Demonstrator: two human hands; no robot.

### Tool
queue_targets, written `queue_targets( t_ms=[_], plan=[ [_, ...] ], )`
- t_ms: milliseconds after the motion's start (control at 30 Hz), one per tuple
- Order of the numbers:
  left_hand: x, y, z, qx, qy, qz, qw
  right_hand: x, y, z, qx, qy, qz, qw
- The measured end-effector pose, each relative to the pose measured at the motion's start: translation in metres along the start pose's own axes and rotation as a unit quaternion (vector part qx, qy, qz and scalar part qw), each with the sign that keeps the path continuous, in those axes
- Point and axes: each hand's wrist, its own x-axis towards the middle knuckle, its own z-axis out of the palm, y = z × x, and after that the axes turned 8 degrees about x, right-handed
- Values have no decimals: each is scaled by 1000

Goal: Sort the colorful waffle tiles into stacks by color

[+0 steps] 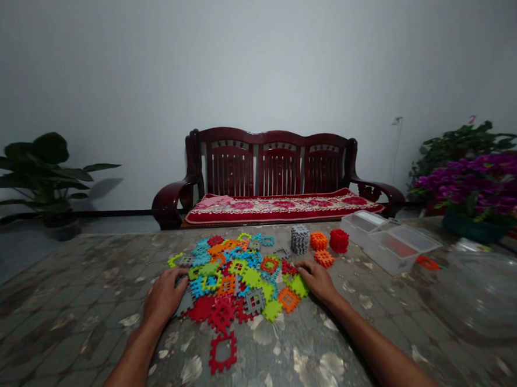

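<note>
Marbled grey counter [294,355] is spread across the lower frame, with a white-walled room behind. At lower centre the left grip [164,295] is laid palm down and open on the left edge of a pile of coloured interlocking tiles [237,273]. The right grip [317,278] is laid open on the pile's right edge, beside a green tile [298,285]. Nothing is clasped by either. One red tile [223,352] is set apart below the pile. A grey stack [300,239], an orange stack [318,240] and a red stack [339,240] are stood just above the right grip, with clear boxes [393,245] to their right. A dark wooden bench [274,169] is seen at centre behind.
</note>
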Motion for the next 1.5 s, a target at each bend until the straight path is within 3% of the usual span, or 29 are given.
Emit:
queue_targets(
  t_ms=[633, 1200, 1367, 1433, 1500],
  plan=[
    [0, 1, -4, -15, -7, 0, 1000, 1, 5, 1, 8, 2, -5, 1000],
    [-6, 18, -25, -93, 59, -44, 993, 0, 3, -1, 49, 19, 14, 999],
    [-7, 20, -27, -104, 80, -64, 989, 3, -20, 6, -9, 55, -41, 998],
    [-6, 19, -26, -103, 78, -69, 989, 6, -41, 17, -43, 23, -89, 995],
    [-6, 18, -25, -99, 70, -70, 990, 11, -64, 34, -64, -52, -156, 984]
  ],
)
